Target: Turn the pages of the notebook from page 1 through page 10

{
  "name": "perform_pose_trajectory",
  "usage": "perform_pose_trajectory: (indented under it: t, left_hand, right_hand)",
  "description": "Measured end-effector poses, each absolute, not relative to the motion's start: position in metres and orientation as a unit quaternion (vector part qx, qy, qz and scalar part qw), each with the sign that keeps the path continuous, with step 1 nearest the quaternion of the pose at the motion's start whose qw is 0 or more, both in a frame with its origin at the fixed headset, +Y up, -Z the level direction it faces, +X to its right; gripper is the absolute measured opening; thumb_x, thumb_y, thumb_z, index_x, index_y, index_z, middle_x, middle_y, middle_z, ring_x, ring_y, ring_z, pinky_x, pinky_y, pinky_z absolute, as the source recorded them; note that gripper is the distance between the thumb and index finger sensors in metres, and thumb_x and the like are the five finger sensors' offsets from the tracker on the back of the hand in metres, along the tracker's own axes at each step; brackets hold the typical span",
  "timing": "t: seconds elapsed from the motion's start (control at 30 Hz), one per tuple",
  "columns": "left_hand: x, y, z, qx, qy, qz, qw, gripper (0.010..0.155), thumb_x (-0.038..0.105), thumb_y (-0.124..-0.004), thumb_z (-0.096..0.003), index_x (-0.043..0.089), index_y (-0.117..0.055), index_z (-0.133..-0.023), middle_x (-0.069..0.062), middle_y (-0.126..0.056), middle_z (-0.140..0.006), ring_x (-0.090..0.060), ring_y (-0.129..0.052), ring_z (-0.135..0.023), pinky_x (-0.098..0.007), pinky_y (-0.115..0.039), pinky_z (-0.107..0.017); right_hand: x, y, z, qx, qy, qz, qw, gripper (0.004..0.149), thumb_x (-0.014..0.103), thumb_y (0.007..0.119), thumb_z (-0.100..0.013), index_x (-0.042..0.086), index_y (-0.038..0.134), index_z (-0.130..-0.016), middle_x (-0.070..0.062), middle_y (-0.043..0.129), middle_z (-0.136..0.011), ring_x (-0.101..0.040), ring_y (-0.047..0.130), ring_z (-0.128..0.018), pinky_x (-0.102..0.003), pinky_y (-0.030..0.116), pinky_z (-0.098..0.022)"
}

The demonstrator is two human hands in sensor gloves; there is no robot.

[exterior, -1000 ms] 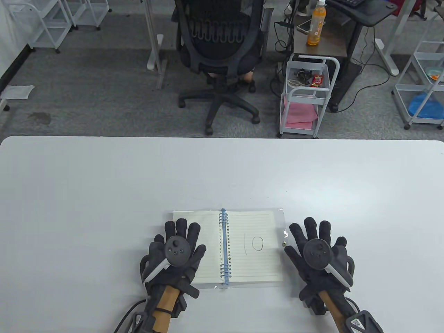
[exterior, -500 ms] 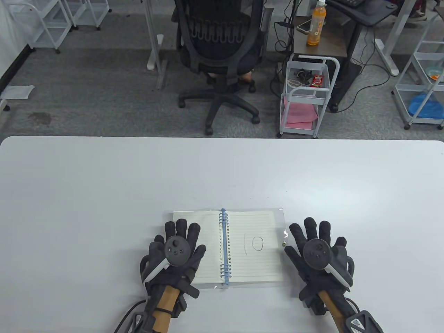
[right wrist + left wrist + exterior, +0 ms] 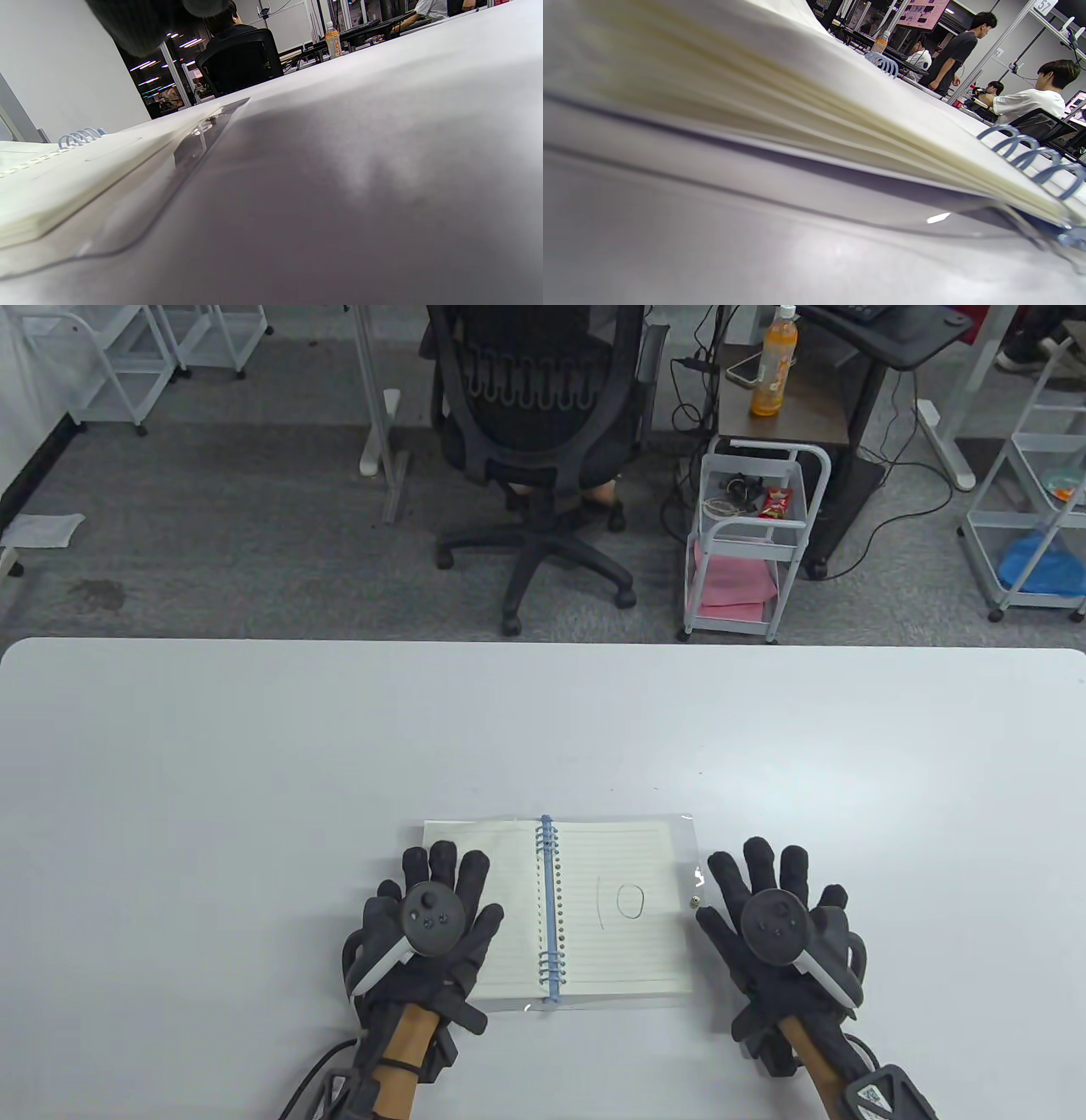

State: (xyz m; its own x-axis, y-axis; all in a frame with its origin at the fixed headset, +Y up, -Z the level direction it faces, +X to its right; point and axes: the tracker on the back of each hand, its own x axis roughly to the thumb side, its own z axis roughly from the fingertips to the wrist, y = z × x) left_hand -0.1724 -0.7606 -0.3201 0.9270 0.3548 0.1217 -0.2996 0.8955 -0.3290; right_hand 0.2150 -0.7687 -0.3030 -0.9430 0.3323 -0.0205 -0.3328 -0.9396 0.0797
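Observation:
A spiral notebook with a blue wire spine lies open near the front edge of the white table. Its right page bears a handwritten "10". My left hand rests flat, fingers spread, on the left page. My right hand rests flat, fingers spread, on the table just right of the notebook's clear plastic cover, holding nothing. The left wrist view shows the page stack's edge and spine loops close up. The right wrist view shows the notebook at left and bare table.
Beyond the table's far edge stand a black office chair, a small white cart and a side table with an orange drink bottle. White wire carts stand at the far right and far left.

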Motion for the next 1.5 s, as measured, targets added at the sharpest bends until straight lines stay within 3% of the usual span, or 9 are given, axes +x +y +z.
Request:
perform_pose_trajectory:
  t: [1.5]
  left_hand:
    - [-0.1751,-0.7611,-0.3212,-0.156,-0.087,0.184,0.967,0.069,0.063,-0.043,-0.0615,0.040,-0.011,-0.118,0.000,0.007,-0.119,-0.026,0.017,-0.107,-0.054,0.005,-0.068]
  right_hand:
    - [0.2136,-0.7691,-0.3023,-0.005,0.046,0.984,0.171,0.061,0.053,0.055,-0.061,0.034,0.025,-0.111,-0.005,0.004,-0.118,-0.037,-0.010,-0.101,-0.074,0.000,-0.054]
